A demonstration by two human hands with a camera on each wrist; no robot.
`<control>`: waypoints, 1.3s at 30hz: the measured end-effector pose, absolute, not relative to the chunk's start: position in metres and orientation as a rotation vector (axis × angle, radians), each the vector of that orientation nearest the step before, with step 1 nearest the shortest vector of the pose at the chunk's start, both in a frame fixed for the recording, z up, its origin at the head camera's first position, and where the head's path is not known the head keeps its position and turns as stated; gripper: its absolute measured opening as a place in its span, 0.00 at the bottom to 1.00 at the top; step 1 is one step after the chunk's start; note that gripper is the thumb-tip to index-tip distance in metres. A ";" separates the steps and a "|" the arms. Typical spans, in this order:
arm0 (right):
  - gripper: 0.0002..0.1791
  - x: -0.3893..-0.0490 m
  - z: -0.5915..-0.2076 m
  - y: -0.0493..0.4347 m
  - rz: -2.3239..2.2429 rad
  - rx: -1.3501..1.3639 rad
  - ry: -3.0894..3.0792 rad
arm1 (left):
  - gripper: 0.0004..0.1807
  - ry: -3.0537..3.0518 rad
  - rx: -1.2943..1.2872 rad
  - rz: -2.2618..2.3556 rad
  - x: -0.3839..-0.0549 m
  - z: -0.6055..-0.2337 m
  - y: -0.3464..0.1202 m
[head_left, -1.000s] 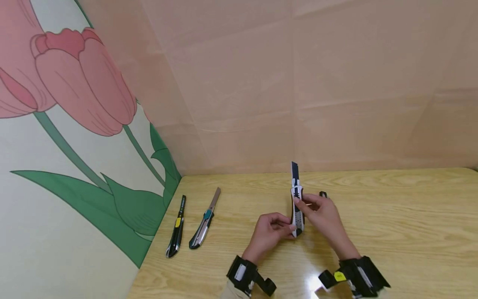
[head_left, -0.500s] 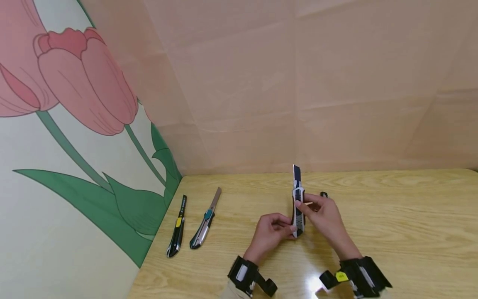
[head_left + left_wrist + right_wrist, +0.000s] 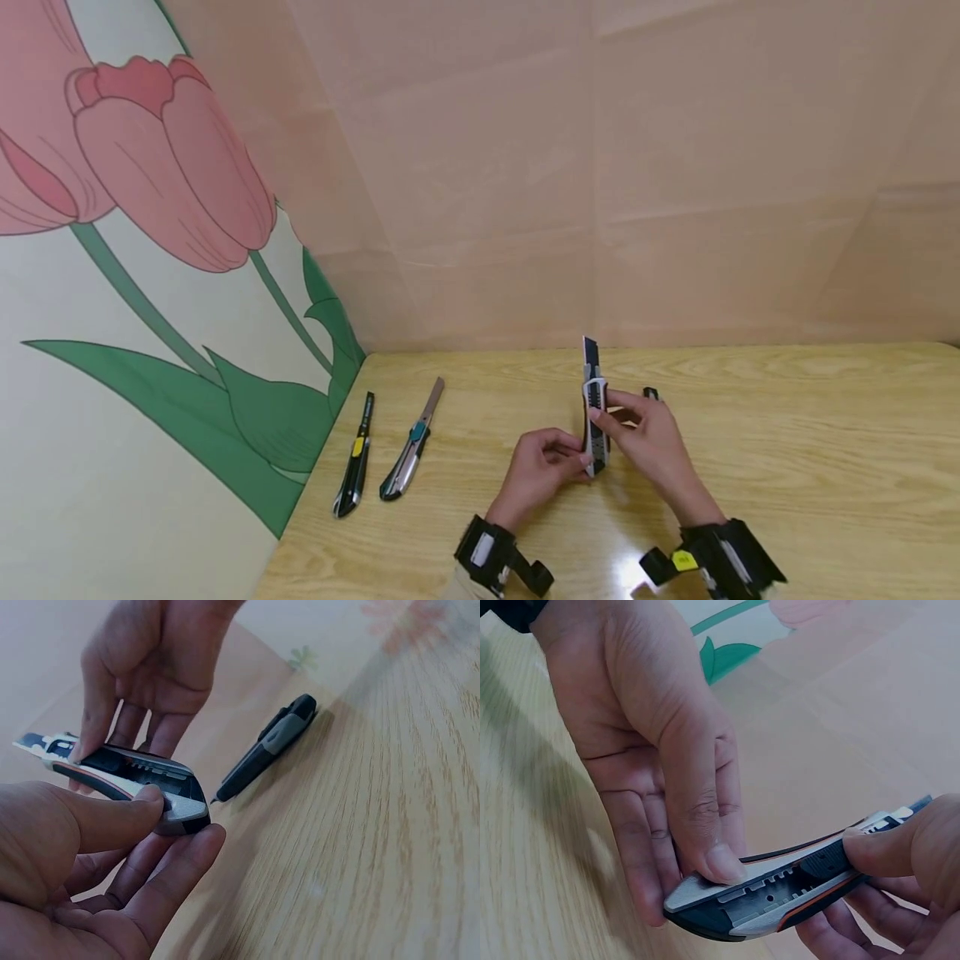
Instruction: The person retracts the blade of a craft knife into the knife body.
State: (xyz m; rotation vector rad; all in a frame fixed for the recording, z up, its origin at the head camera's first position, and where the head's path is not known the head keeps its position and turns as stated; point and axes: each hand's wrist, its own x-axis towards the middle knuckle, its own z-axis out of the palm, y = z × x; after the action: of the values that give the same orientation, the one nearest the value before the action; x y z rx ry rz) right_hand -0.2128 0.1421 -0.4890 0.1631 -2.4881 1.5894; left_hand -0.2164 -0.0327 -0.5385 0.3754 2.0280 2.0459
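A white and black snap-off utility knife (image 3: 597, 440) is held between both hands over the table, its blade (image 3: 591, 357) extended and pointing away. My left hand (image 3: 543, 462) pinches the tail end of the handle between thumb and fingers. Further up, my right hand (image 3: 654, 437) grips the handle from the side. In the right wrist view, the right thumb (image 3: 885, 851) presses on the ribbed black slider (image 3: 826, 860). Orange lines trim the handle, and notches run along its slot.
Two more cutters lie at the left: a black one with a yellow slider (image 3: 357, 454) and a silver one with a teal slider (image 3: 411, 450). Behind the right hand lies a black and grey cutter (image 3: 270, 746), mostly hidden in the head view. The wooden table (image 3: 825, 450) meets a pink cloth backdrop.
The right thumb has slid slightly down the handle toward the tail, and less blade shows beyond the front of the knife. The left hand keeps its place on the tail end.
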 end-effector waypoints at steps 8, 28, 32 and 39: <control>0.18 -0.212 -0.487 0.143 1.564 0.178 -2.490 | 0.09 2.020 0.378 2.048 -0.217 -0.539 -0.032; 0.28 -0.215 -0.490 0.142 1.644 0.024 -2.572 | 0.08 2.064 0.346 2.072 -0.215 -0.535 -0.031; 0.30 -0.216 -0.492 0.142 1.693 0.008 -2.558 | 0.08 2.077 0.338 2.062 -0.215 -0.535 -0.032; 0.24 -0.216 -0.495 0.141 1.648 0.034 -2.506 | 0.08 2.112 0.346 2.046 -0.217 -0.538 -0.032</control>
State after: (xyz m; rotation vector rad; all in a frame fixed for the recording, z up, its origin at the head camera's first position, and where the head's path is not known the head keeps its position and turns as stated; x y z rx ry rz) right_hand -0.2159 0.1408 -0.4954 0.0335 -2.5064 1.6481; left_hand -0.2173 -0.0316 -0.5384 0.3462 2.1121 2.0459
